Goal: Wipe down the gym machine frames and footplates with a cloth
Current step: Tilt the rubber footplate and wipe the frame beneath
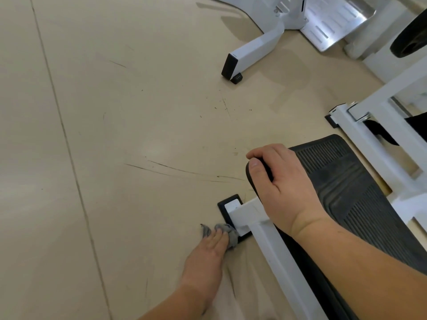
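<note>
Your left hand (208, 257) lies low in the frame, fingers almost straight and pressing a grey cloth (232, 235) against the floor (115, 146) at the corner of the white frame (272, 252); the thumb is hidden, so you cannot see whether it pinches the cloth. The cloth is bunched, touches the black pad (223, 205) under the frame's end, and shows on both sides of your fingertips. Your right hand (279, 183) grips the near edge of the black ribbed footplate (351, 188), thumb on top and fingers curled over the rim, and your forearm crosses the frame bar and covers part of the plate. Right of the footplate stands another white bar (360, 139) with a bolt (358, 112) on it. At the upper middle a second machine's white leg (251, 51) ends in a black cap, well apart from your hands, with a shiny metal plate (332, 21) beyond it. A dark round part (413, 35) is cut off by the upper right edge; what it is cannot be told. Dark scuffs (184, 172) streak the floor left of the footplate.
</note>
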A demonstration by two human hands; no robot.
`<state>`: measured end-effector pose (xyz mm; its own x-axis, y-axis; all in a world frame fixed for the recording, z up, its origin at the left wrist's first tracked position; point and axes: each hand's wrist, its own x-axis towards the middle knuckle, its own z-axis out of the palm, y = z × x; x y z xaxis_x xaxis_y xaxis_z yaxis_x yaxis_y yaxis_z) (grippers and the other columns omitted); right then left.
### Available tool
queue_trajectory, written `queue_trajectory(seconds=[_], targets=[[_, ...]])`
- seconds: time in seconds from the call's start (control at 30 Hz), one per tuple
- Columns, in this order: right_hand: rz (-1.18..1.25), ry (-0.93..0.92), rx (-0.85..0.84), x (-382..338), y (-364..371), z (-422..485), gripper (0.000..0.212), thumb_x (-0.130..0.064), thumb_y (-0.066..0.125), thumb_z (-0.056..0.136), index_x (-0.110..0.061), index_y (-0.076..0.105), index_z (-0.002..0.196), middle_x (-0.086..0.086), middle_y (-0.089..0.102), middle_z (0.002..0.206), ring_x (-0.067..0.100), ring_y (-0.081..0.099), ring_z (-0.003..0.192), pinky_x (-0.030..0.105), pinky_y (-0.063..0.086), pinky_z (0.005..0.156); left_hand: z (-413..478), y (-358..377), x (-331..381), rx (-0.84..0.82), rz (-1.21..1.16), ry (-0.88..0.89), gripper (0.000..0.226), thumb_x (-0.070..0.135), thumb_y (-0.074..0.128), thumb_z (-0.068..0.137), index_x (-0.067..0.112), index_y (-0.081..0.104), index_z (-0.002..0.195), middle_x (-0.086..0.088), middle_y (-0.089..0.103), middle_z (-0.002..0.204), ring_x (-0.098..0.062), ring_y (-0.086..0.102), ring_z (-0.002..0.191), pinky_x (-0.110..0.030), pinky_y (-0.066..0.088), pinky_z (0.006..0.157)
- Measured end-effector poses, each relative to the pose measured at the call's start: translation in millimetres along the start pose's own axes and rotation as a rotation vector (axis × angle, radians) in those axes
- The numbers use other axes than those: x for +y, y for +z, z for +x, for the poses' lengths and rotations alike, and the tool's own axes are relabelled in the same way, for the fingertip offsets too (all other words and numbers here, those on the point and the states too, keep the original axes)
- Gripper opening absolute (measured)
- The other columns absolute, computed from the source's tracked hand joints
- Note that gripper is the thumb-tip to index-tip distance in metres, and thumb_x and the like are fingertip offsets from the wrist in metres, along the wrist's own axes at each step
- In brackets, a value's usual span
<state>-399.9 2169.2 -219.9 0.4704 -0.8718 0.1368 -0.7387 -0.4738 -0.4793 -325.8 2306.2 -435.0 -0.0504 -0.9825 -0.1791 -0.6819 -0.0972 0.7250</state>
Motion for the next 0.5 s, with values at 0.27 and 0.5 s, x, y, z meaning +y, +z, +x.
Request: queue_trajectory(seconds=[0.27,0.5], targets=[[0.014,0.040,0.005,0,1,-1,0.028,-0.039,0.042,0.098,-0.027,0.065,0.109,-0.015,0.057,0.110,0.005,0.046,0.110,0.016,0.036,0.094,16,41,11,0.169,-0.083,-0.158,0.036,0.033,0.043,0.102,0.030,0.065,0.131,0.003,0.057,0.135,-0.026,0.053,0.118,-0.038,0.048,0.103],[0.020,0.046,0.008,1,2,0,0.026,-0.039,0.043,0.098,-0.030,0.064,0.109,-0.014,0.057,0.111,0.006,0.047,0.110,0.009,0.033,0.091,10,54,21,0.302,0.038,-0.181,0.037,0.054,0.042,0.103,0.045,0.064,0.130,0.008,0.056,0.131,-0.023,0.049,0.117,-0.041,0.023,0.115]])
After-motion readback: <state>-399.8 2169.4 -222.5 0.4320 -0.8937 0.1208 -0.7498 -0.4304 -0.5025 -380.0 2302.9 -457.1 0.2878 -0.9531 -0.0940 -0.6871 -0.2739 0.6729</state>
